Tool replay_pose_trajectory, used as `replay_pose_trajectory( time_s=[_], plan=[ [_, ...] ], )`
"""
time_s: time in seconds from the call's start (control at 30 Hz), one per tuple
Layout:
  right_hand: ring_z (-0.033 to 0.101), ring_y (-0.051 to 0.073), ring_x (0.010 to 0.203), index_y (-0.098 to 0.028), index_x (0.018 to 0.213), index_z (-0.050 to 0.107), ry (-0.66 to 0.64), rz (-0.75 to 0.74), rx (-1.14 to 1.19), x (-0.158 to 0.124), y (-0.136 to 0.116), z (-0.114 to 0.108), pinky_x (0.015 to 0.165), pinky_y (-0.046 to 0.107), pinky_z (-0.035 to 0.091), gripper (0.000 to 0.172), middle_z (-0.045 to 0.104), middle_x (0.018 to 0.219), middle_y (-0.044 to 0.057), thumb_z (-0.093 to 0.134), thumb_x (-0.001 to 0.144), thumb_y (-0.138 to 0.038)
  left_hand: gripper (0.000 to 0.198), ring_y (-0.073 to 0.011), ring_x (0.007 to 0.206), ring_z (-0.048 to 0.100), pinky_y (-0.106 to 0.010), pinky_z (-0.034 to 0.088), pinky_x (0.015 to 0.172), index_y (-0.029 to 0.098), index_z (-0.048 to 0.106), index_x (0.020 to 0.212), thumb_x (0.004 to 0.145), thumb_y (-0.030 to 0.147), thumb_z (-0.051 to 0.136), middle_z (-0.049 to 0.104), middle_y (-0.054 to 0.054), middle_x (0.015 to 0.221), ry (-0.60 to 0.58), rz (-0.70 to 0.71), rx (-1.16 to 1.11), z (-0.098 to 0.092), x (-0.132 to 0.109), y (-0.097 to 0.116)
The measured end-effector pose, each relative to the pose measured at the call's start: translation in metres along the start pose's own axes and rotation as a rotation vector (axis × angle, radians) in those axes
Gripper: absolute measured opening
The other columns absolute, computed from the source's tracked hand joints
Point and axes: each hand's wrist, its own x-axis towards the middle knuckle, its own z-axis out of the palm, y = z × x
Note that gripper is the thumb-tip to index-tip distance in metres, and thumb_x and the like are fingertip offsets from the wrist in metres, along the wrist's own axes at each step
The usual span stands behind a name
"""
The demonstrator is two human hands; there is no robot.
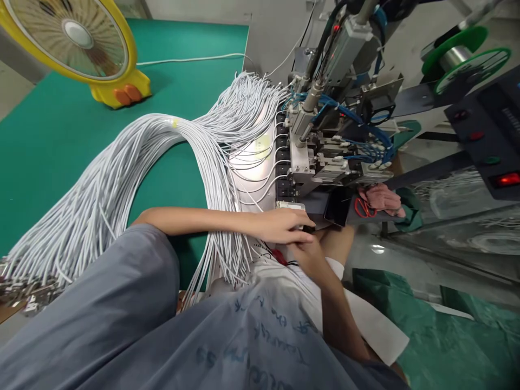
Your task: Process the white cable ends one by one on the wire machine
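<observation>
My left hand (281, 225) reaches across the white cables, its fingers bent together just in front of the machine's near end. Right below it, my right hand (309, 253) meets its fingertips, and its own fingers are partly covered. Whatever is between the two hands is too small and hidden to make out. Under my left forearm hangs a thick bundle of white cables (211, 179). Several single cables curve into a row of black slots (283, 157) along the machine (303, 157). A small metal block (291, 206) lies just beyond my left hand.
A yellow duck-shaped fan (122, 89) stands on the green mat (182, 43). A dark phone (338, 207) and a pink cloth (382, 199) lie right of the hands. A green wire spool (455, 59) and a control box (487, 130) are at upper right.
</observation>
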Motion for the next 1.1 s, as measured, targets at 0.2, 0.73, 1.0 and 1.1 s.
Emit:
replay_pose_trajectory(
  time_s=[0.2, 0.73, 1.0, 1.1],
  plan=[
    [0.058, 0.012, 0.056, -0.018, 0.076, 0.063, 0.322, 0.075, 0.352, -0.005, -0.005, -0.052, 0.05, 0.023, 0.047, 0.018, 0.063, 0.065, 0.0, 0.074, 0.067, -0.029, 0.029, -0.0116, 0.078, 0.059, -0.022, 0.044, 0.072, 0.01, 0.064, 0.109, 0.089, 0.028, 0.054, 0.064, -0.007, 0.09, 0.097, -0.022, -0.256, -0.007, 0.006, -0.011],
    [0.055, 0.012, 0.06, -0.02, 0.082, 0.072, 0.546, -0.103, 0.315, 0.0, -0.019, -0.025, 0.053, 0.027, 0.05, 0.012, 0.062, 0.077, 0.004, 0.065, 0.078, -0.028, 0.021, -0.0078, 0.059, 0.054, -0.017, 0.042, 0.052, 0.012, 0.071, 0.082, 0.085, 0.026, 0.057, 0.062, -0.004, 0.069, 0.3, 0.008, -0.323, -0.008, 0.003, 0.006],
    [0.048, 0.01, 0.049, -0.018, 0.067, 0.071, 0.489, -0.127, 0.224, 0.004, -0.021, -0.03, 0.045, 0.025, 0.041, 0.015, 0.052, 0.056, -0.002, 0.067, 0.075, -0.03, 0.02, -0.0103, 0.062, 0.055, -0.021, 0.044, 0.058, 0.013, 0.07, 0.075, 0.083, 0.029, 0.059, 0.062, -0.004, 0.067, 0.341, 0.09, -0.235, -0.006, 0.002, 0.0],
    [0.045, 0.01, 0.049, -0.018, 0.064, 0.069, 0.623, -0.179, 0.13, 0.006, -0.024, -0.021, 0.048, 0.025, 0.04, 0.018, 0.048, 0.052, -0.003, 0.063, 0.078, -0.027, 0.022, -0.0099, 0.061, 0.054, -0.02, 0.042, 0.056, 0.013, 0.067, 0.072, 0.085, 0.029, 0.058, 0.059, -0.003, 0.065, 0.388, 0.105, -0.181, -0.004, 0.002, -0.002]
  ],
)
